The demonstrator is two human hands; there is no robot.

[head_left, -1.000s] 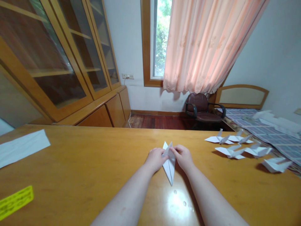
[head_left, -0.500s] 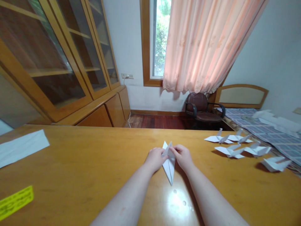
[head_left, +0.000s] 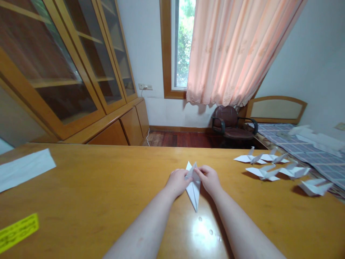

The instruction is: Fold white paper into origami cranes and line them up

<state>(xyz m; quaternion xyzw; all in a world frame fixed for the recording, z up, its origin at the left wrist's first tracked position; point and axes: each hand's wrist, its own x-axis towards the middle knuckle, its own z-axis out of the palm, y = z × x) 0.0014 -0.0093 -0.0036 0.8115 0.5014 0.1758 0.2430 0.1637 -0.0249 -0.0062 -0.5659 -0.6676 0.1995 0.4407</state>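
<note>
A sheet of white paper folded into a narrow kite shape, a folded paper (head_left: 194, 194), lies on the wooden table with its long point toward me and two short points at the far end. My left hand (head_left: 178, 181) presses on its left side, the thumb across the upper part. At the upper right, my right hand (head_left: 208, 178) pinches one of the short points between thumb and fingers. Both hands are closed on the paper, and the fingers partly hide its middle.
Several folded paper cranes (head_left: 262, 172) stand at the table's right. White paper sheets (head_left: 25, 169) lie at the far left, with a yellow label (head_left: 18, 232) nearer me. Beyond the table (head_left: 107, 187) are a brown armchair (head_left: 229, 122), a bed (head_left: 291, 140) and a glass-door cabinet (head_left: 81, 90).
Almost nothing differs; both hands keep the same hold on the folded paper. The whole view has shifted very slightly.
</note>
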